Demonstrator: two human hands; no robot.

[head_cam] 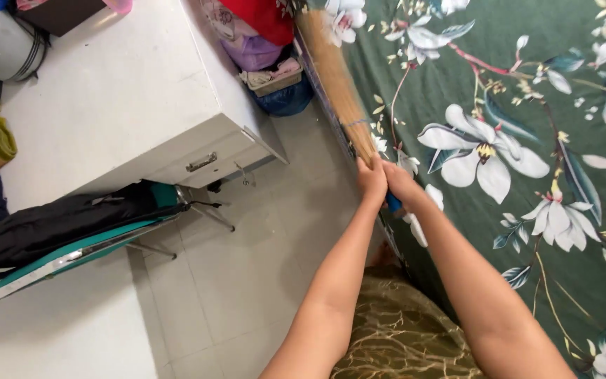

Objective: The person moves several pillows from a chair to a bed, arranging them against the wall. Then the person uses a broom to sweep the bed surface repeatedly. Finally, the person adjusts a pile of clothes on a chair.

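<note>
Together, both hands [386, 181] closed around broom [334, 81].

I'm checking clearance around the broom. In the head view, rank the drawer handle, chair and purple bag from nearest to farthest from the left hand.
Measured from the left hand:
1. Purple bag, up and left, against the far wall.
2. Drawer handle, to the left, on the white desk. Almost level with the bag in distance, too close to call firmly.
3. Chair, farthest, low left under the desk.

The broom [334, 77] is blurred, its top cut off by the far edge. Both hands [386, 181] hide its handle; the right hand covers something blue.
</note>
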